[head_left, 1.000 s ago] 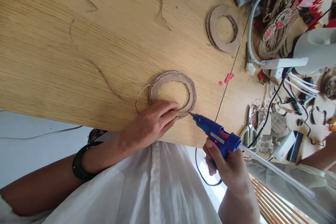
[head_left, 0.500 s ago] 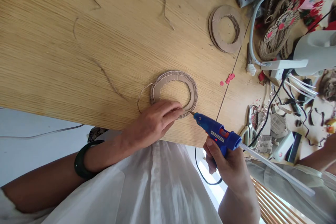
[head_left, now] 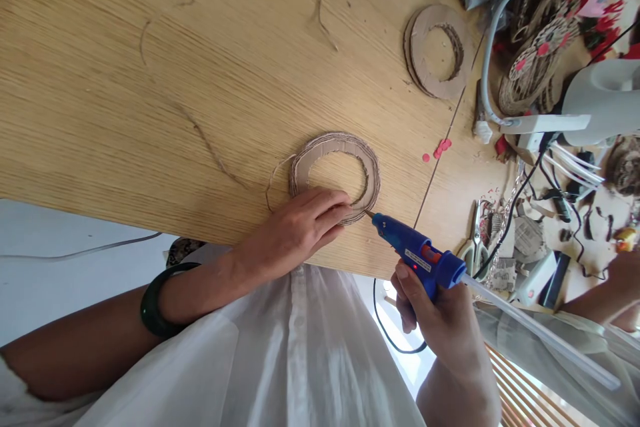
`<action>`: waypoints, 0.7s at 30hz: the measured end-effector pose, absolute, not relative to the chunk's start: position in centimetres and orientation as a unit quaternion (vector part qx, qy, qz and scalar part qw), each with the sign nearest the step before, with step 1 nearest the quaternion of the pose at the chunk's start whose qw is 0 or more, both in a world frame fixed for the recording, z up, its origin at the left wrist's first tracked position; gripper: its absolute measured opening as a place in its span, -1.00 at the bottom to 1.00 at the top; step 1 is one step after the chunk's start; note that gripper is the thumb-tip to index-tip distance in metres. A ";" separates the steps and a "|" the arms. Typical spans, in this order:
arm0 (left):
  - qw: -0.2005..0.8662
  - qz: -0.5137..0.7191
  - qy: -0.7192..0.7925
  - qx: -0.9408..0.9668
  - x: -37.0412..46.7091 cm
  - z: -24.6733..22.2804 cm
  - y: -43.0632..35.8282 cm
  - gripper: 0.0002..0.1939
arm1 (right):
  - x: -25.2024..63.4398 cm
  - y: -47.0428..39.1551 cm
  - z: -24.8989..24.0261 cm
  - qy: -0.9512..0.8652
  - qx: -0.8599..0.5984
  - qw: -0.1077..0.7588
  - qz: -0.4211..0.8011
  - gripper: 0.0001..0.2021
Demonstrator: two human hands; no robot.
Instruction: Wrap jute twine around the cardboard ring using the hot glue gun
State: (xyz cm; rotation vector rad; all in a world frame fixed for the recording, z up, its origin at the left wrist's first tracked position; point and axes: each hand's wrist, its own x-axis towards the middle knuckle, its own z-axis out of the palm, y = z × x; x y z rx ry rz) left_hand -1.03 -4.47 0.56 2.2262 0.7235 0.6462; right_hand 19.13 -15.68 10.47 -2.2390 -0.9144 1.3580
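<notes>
A cardboard ring (head_left: pixel 371 177) with twine wound along its outer edge lies flat near the front edge of the table. My left hand (head_left: pixel 313 220) grips the ring's near side, fingers pressed together over the cardboard. A loose length of twine (head_left: pixel 273 180) curls off the ring's left side and trails left over the wood. In my right hand (head_left: pixel 425 310) is a blue hot glue gun (head_left: pixel 420 253), its red light on and a long glue stick (head_left: pixel 545 330) projecting from the back. The nozzle tip meets the ring's outer edge just right of my left fingers.
Two stacked cardboard rings (head_left: pixel 417 47) lie at the back right, with red paper dots (head_left: pixel 443 147) nearer. Scissors (head_left: pixel 474 247), a white lamp (head_left: pixel 545 123), cables and scraps crowd the right side. Another person's arm (head_left: pixel 600 297) reaches in at the far right.
The view has shifted slightly, so the table items sit a little further right. Both hands keep their holds, and the nozzle stays at the ring's edge.
</notes>
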 end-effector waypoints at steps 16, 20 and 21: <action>0.343 0.249 0.264 0.866 -1.0 0.3 -4.4 -0.76 | 19.0 -15.6 10.6 -0.321 -0.789 0.169 0.497 -0.59; 0.347 0.247 0.264 0.865 -0.9 0.4 -4.4 -0.76 | 18.9 -15.6 10.7 -0.330 -0.797 0.158 0.480 -0.59; 0.353 0.251 0.265 0.862 -0.9 0.4 -4.4 -0.77 | 18.9 -15.5 10.7 -0.331 -0.800 0.155 0.475 -0.59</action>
